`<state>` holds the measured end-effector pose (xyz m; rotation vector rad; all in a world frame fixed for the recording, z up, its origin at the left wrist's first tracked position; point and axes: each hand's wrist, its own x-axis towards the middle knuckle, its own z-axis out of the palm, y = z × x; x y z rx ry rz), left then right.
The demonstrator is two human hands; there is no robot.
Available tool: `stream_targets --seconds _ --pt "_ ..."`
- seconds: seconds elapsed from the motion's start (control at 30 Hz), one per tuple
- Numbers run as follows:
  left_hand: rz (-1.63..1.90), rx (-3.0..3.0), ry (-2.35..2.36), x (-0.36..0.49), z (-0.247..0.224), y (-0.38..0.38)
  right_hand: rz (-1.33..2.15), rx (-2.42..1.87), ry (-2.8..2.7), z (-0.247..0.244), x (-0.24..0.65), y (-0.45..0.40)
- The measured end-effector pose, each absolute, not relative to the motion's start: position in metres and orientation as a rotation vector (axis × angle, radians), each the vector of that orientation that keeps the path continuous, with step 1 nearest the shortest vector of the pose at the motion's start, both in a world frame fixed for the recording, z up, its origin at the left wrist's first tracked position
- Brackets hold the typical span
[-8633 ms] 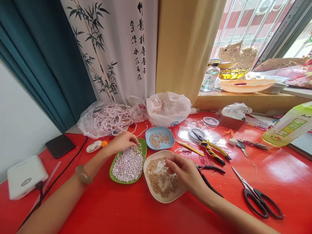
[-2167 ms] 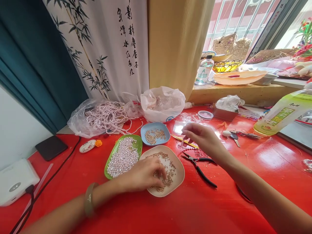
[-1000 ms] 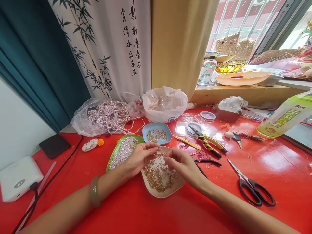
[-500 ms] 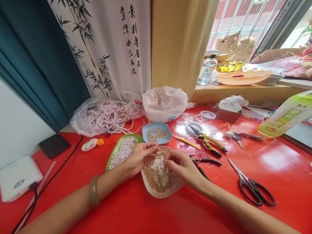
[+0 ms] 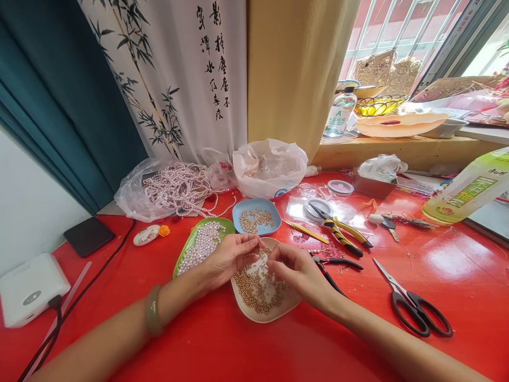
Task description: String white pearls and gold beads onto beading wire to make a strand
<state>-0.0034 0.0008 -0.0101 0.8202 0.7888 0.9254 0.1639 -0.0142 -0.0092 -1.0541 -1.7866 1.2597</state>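
A pale dish (image 5: 267,317) of small gold beads lies on the red table. Over its upper left edge, my left hand (image 5: 234,259) is closed in a pinch, and what it holds is too small to name. My right hand (image 5: 292,268) is over the dish's right side, fingertips pressed together near the left ones; anything between them cannot be made out. White pearl beads fill a green dish (image 5: 227,225) partly behind my left hand. Just beyond both hands is a blue dish (image 5: 274,227) with a few gold beads.
Yellow-black pliers (image 5: 342,231), red-black pliers (image 5: 338,262), yellow tweezers (image 5: 308,231) and black-handled scissors (image 5: 411,300) lie right. Bagged pearl strands (image 5: 175,185) and a white plastic bag (image 5: 268,170) stand behind. A phone (image 5: 89,237) and white box (image 5: 32,292) are left.
The view has shifted very slightly. Both hands keep nearly the same pinched pose over the gold bead dish.
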Motion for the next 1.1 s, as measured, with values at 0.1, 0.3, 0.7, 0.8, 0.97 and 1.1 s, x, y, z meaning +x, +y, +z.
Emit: stream_targets --seconds 0.1,0.3,0.7,0.8,0.97,1.1 --pt "0.910 0.825 0.780 -0.003 -0.009 0.001 1.253 -1.055 -1.787 -0.008 0.164 -0.015" --pt "0.882 0.848 0.762 -0.004 -0.009 0.001 1.232 -1.060 -1.800 -0.008 0.163 -0.014" --pt "0.927 0.837 0.762 -0.003 -0.009 0.000 1.164 -1.089 -1.805 -0.010 0.163 -0.012" --pt "0.946 0.878 0.785 -0.003 -0.008 -0.002 1.193 -1.046 -1.809 -0.007 0.162 -0.014" --pt "1.004 0.863 0.814 -0.004 -0.001 -0.003 1.038 -1.041 -1.969 0.001 0.167 -0.008" --pt "1.095 0.755 0.842 -0.006 0.004 0.000 0.865 -1.137 -2.095 0.014 0.181 0.006"
